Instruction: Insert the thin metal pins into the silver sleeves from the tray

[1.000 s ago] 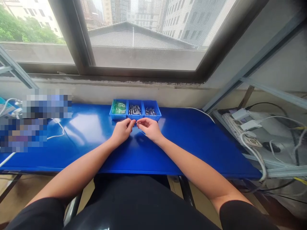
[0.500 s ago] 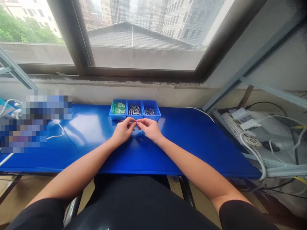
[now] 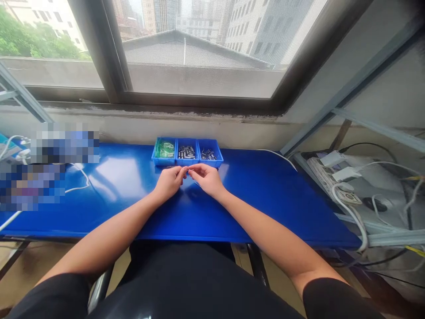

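My left hand (image 3: 170, 181) and my right hand (image 3: 206, 178) meet at the fingertips over the blue table (image 3: 199, 221), just in front of three joined blue bins. Both hands are closed in a pinch; what lies between the fingertips is too small to name. The left bin (image 3: 165, 148) holds pieces in green wrapping, the middle bin (image 3: 187, 151) short metallic cylinders, and the right bin (image 3: 208, 153) small dark and silvery parts.
A power strip (image 3: 345, 192) with white plugs and cables lies on a grey surface at the right, beside a metal frame (image 3: 312, 124). Blurred-out items and a white cable (image 3: 83, 175) are at the left. A window is behind the table.
The fingers of my left hand have curled in more, and my right fingers have shifted slightly at the tips. The thin piece seen below my right hand now shows less.
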Motion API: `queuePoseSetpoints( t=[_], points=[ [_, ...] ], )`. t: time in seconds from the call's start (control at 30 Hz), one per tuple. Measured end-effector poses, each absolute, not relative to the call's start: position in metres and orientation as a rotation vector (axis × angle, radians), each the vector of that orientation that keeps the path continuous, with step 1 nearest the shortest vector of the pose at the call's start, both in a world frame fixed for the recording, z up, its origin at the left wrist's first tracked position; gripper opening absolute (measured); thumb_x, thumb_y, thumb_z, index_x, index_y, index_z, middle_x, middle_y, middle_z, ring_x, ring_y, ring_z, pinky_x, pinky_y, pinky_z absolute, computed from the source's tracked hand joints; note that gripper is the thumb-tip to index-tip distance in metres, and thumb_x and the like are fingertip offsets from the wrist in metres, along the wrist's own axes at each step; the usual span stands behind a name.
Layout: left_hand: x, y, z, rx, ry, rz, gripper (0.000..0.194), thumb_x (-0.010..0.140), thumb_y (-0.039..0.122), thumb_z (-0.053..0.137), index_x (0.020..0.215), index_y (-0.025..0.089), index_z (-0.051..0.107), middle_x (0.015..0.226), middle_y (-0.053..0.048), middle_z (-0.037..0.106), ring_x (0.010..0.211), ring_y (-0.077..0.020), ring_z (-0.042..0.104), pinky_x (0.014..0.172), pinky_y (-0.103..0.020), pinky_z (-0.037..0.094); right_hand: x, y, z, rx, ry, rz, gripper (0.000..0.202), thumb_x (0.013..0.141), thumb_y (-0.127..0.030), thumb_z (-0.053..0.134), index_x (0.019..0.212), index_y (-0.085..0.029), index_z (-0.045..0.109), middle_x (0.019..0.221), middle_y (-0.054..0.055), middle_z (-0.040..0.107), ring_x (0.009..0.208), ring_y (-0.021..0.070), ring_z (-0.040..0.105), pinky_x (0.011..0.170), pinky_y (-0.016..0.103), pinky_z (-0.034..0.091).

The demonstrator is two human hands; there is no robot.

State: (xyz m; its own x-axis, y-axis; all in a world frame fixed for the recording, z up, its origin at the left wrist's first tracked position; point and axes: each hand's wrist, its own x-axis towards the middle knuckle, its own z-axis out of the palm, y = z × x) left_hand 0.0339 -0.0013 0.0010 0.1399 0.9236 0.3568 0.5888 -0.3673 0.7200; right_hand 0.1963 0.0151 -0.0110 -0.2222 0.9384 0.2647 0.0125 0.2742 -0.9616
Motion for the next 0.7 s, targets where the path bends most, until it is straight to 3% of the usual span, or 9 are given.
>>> queuePoseSetpoints(
  t=[0.2, 0.37, 0.5, 0.7],
  points=[
    [0.0344, -0.0036, 0.0021, 2.012, 1.356, 1.100, 0.050, 0.094, 0.050, 0.036, 0.065, 0.017, 0.058, 0.053, 0.001, 0.058, 0.050, -0.0112, 0.053, 0.053, -0.023, 0.040, 0.1978, 0.0117, -0.0067, -0.944, -1.680, 0.896, 0.023, 0.079, -0.042, 0.065, 0.088, -0.022, 0.072, 0.090, 0.006, 0.072, 0.081, 0.0211, 0.066, 0.072, 0.035, 0.053],
    [0.0359, -0.0064, 0.0032, 1.988, 1.282, 1.102, 0.039, 0.096, 0.044, 0.035, 0.082, 0.018, 0.060, 0.056, 0.002, 0.057, 0.053, -0.0113, 0.054, 0.057, -0.023, 0.042, 0.2016, 0.0148, -0.0035, -0.977, -1.660, 0.805, 0.020, 0.078, -0.040, 0.065, 0.086, -0.023, 0.073, 0.090, 0.007, 0.068, 0.086, 0.0212, 0.062, 0.072, 0.034, 0.051],
    [0.0362, -0.0050, 0.0010, 1.959, 1.323, 1.079, 0.025, 0.091, 0.040, 0.047, 0.098, 0.019, 0.059, 0.059, 0.003, 0.058, 0.053, -0.0119, 0.055, 0.055, -0.022, 0.042, 0.2007, 0.0194, -0.0072, -1.027, -1.492, 0.958, 0.026, 0.074, -0.044, 0.068, 0.083, -0.020, 0.071, 0.086, 0.006, 0.069, 0.077, 0.0184, 0.062, 0.071, 0.033, 0.051],
    [0.0371, -0.0047, -0.0009, 1.995, 1.304, 1.079, 0.025, 0.089, 0.040, 0.051, 0.102, 0.019, 0.059, 0.059, 0.004, 0.058, 0.051, -0.0111, 0.055, 0.053, -0.021, 0.042, 0.1964, 0.0208, -0.0108, -0.949, -1.345, 1.225, 0.034, 0.069, -0.050, 0.071, 0.082, -0.019, 0.066, 0.075, 0.003, 0.068, 0.069, 0.0160, 0.061, 0.060, 0.029, 0.049]
  ],
)
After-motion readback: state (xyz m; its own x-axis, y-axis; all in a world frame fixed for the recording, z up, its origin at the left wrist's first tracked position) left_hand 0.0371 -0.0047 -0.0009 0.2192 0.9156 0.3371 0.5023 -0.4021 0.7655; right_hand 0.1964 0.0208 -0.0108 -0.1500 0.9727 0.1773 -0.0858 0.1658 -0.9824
